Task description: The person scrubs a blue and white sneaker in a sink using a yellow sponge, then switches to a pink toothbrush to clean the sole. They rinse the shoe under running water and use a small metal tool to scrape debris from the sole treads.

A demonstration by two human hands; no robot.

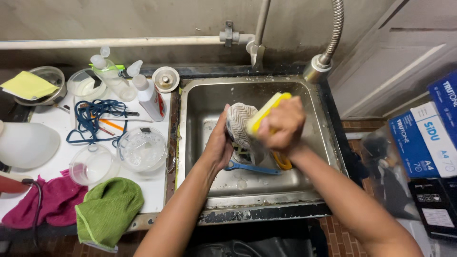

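Holding the shoe (239, 124) over the middle of the steel sink (318, 124), your left hand (220, 143) grips it from the left side of the frame, fingers wrapped around its body, sole with the wavy tread turned up and to the right. Your right hand (282, 124) is closed around a yellow sponge (266, 112) and presses it against that sole from the right. The two hands sit close together, the shoe between them, each clamped on its own item.

Axis: the shoe's long line runs roughly up-down in the frame, tilted a little; the sponge lies diagonally across it, upper right to lower left.

Beneath the hands, on the sink floor, lies a blue-handled brush (252, 168), apart from both. To the left, the white tabletop (157, 188) carries a green cloth (108, 209), a clear glass bowl (141, 148), a white squeeze bottle (149, 97) and a tangle of blue lace (95, 116). All are well apart from the hands.
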